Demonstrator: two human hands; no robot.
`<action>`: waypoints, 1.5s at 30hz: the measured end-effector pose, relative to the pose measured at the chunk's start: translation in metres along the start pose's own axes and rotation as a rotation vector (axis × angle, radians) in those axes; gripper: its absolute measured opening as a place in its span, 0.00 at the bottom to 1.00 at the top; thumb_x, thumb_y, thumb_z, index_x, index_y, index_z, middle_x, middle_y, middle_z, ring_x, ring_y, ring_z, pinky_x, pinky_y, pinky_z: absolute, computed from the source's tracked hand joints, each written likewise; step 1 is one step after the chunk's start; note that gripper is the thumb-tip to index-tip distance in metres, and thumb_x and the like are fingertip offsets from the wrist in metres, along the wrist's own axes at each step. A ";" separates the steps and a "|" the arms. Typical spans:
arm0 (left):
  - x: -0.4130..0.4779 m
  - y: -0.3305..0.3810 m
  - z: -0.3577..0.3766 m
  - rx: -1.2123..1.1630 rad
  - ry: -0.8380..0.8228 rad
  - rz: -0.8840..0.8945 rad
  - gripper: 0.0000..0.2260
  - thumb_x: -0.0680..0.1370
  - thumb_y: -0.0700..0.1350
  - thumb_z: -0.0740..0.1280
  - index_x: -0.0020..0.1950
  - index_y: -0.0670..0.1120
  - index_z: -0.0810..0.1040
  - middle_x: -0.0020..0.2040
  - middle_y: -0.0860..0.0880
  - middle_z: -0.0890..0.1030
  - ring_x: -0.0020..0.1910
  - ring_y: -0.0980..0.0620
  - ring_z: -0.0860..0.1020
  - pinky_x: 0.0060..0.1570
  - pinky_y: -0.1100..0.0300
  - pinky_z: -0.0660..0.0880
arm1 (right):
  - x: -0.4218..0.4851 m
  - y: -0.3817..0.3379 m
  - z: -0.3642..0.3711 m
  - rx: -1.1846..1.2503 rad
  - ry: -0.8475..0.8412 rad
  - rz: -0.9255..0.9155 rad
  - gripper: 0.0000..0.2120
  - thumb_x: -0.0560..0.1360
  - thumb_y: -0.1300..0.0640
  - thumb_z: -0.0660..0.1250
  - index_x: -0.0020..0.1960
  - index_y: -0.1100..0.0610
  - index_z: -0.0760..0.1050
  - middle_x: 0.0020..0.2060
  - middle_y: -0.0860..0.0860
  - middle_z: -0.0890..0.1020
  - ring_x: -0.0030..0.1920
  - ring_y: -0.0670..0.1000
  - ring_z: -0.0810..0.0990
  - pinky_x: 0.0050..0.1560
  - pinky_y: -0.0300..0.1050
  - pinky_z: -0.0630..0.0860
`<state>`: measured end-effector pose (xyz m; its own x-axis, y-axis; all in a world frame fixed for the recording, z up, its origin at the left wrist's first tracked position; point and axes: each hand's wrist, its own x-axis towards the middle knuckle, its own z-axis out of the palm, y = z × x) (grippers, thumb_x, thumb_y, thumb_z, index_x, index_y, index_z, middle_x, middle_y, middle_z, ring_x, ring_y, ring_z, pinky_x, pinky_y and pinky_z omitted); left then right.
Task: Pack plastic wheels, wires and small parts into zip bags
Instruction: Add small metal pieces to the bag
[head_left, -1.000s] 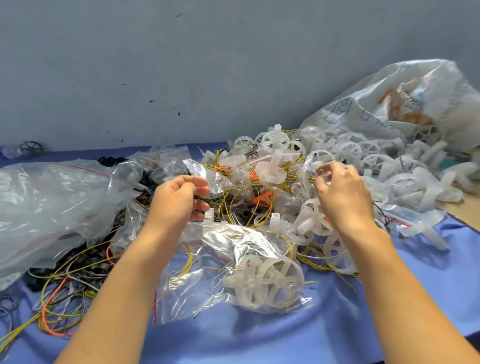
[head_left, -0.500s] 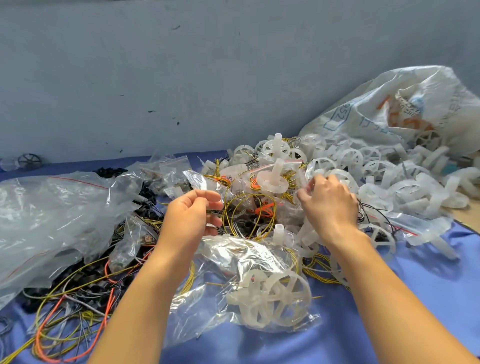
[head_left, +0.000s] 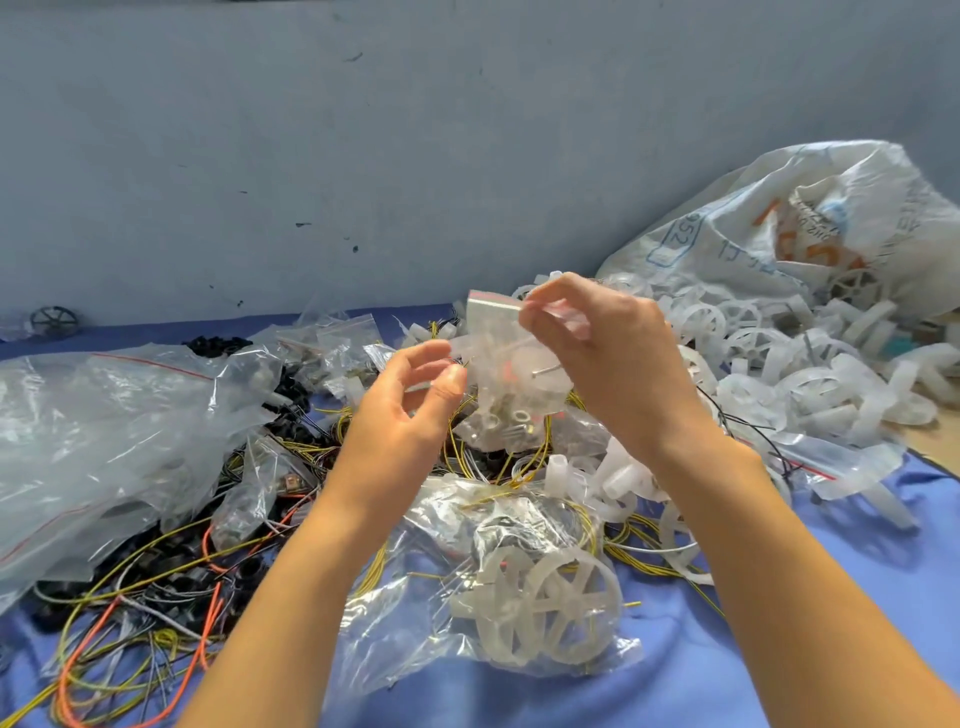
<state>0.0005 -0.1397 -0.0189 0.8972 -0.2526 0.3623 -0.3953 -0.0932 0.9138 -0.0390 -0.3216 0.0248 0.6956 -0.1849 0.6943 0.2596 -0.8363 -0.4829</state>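
**Q:** How does that little bag handle? Where do you grab it?

**Me:** Only got the head view, so here goes. My right hand (head_left: 597, 358) has the small clear zip bag with the red strip (head_left: 493, 327) up in the air, fingertips clamped on its top edge right beside the strip. My left hand (head_left: 410, 405) is at the bag's lower side, thumb and forefinger curled toward each other with film between them. Can't tell if they're actually gripping.

I'd guess it's light, floppy, slippery film. The screws and little white bits (head_left: 511, 421) are slumped at the bottom, below my fingertips. There's a thin metal pin (head_left: 545, 370) lying sideways in there, so I'd hold the stiffer zip edge, not the belly, or it might poke through.

**Q:** Any room to set it down?

**Me:** Tight.
- Under my fingers: the bigger clear bag of white spoked plastic wheels (head_left: 540, 603), on the blue cloth (head_left: 727, 670).
- Right of my right fingers: the heap of loose translucent wheels (head_left: 779, 374).
- Left of my left fingers: the tangle of yellow and orange wires (head_left: 156, 597) and a big crumpled clear plastic bag (head_left: 104, 415).

The only bare cloth is nearer me, outside my forearms. Those wire loops could snag the film, so I'd carry it high.
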 end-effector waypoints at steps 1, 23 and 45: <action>-0.001 0.001 0.000 0.038 -0.030 0.033 0.14 0.76 0.58 0.67 0.62 0.62 0.73 0.58 0.60 0.79 0.56 0.66 0.78 0.53 0.67 0.75 | 0.000 -0.005 -0.001 0.049 -0.024 -0.005 0.08 0.79 0.46 0.66 0.53 0.47 0.81 0.48 0.45 0.85 0.46 0.45 0.83 0.50 0.48 0.79; 0.002 0.004 -0.015 -0.245 -0.005 -0.160 0.21 0.80 0.61 0.56 0.53 0.51 0.85 0.43 0.48 0.86 0.42 0.52 0.84 0.37 0.62 0.78 | -0.022 -0.009 0.037 0.684 -0.518 0.357 0.15 0.78 0.46 0.66 0.44 0.56 0.83 0.38 0.52 0.86 0.39 0.51 0.85 0.41 0.50 0.83; -0.008 0.014 -0.027 -0.181 -0.123 -0.047 0.14 0.82 0.53 0.59 0.57 0.49 0.81 0.50 0.50 0.85 0.48 0.55 0.84 0.43 0.60 0.80 | -0.030 -0.022 0.050 1.123 -0.313 0.432 0.12 0.79 0.51 0.65 0.57 0.55 0.82 0.50 0.58 0.84 0.51 0.58 0.83 0.51 0.58 0.82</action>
<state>-0.0068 -0.1132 -0.0041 0.8786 -0.3690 0.3031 -0.3014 0.0637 0.9514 -0.0320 -0.2717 -0.0118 0.9563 -0.0753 0.2827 0.2921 0.1950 -0.9363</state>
